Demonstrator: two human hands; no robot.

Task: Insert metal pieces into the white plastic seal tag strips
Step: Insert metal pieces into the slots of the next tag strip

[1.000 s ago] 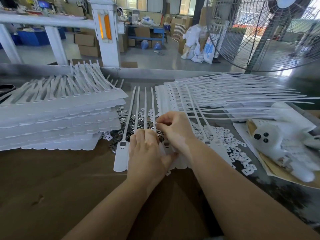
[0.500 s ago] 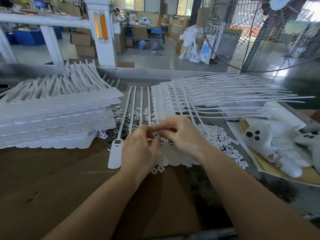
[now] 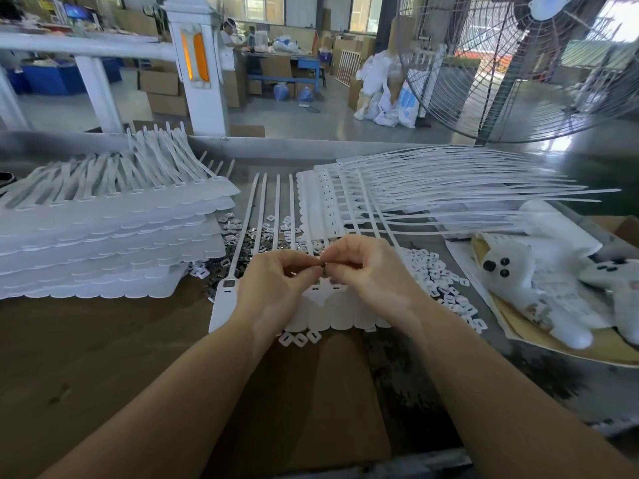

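White strip (image 3: 321, 302) beneath, seemingly, hands (image 3: 323, 271).

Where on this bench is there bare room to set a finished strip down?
Bare brown board lies in front of the stacked strips, left of the left hand. Crowded: metal pieces behind the hands, white clips right of the right hand, fanned strips beyond.

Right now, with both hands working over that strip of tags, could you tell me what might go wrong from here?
1. The left hand and right hand meet fingertip to fingertip above the seal tag strip; whatever small piece they pinch is hidden and could slip into the loose metal pieces.
2. Three white clips lie at the strip's near edge by the left wrist; a forearm sweep might knock them away.
3. The stacked strips lean toward the work area and could slide.
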